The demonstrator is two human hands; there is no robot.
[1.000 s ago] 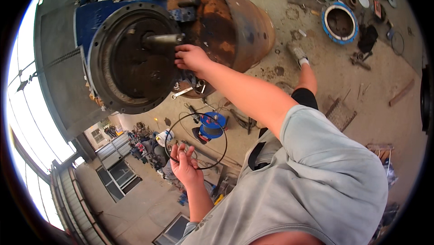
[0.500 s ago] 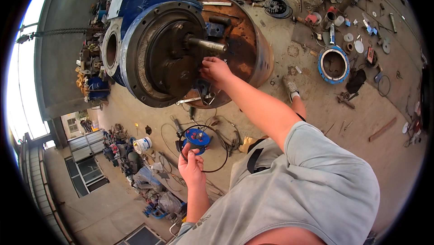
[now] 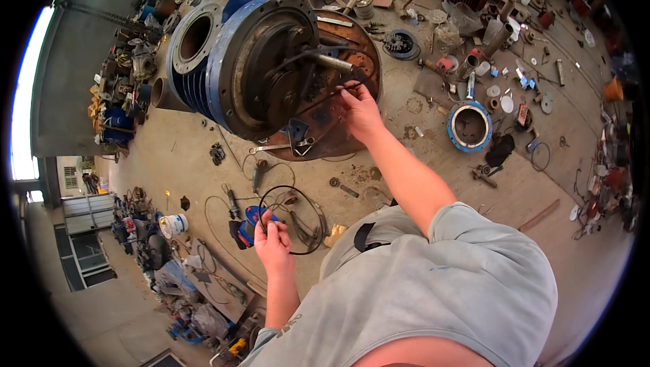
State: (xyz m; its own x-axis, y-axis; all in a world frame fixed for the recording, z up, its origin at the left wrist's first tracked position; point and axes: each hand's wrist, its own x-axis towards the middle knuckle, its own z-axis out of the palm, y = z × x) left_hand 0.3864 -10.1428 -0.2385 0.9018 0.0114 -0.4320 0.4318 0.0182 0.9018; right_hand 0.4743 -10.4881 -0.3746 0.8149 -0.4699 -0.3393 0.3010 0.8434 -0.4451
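Note:
My left hand (image 3: 274,244) pinches a thin black rubber ring (image 3: 323,221), which hangs as a loop beside it. With fingers closed, my right hand (image 3: 359,106) grips a second thin black ring (image 3: 318,104) near the end of the steel shaft (image 3: 334,62). Part of this ring curves across the machine's dark face above the shaft; I cannot tell whether it fully encircles it. The large blue machine (image 3: 215,93) has a round, greasy flanged face (image 3: 261,89) and lies on a rusty round drum (image 3: 362,35).
On the drum, a spanner (image 3: 283,144) lies near the edge. A cable reel (image 3: 254,218) and power tool (image 3: 257,174) are on the floor, with a white bucket (image 3: 173,225) to the left. To the right are a blue flanged ring (image 3: 469,126) and scattered parts.
My right hand has shifted right and now shows a thin black ring in its fingers. My left hand still holds its ring. The view has turned, moving the machine slightly up and right.

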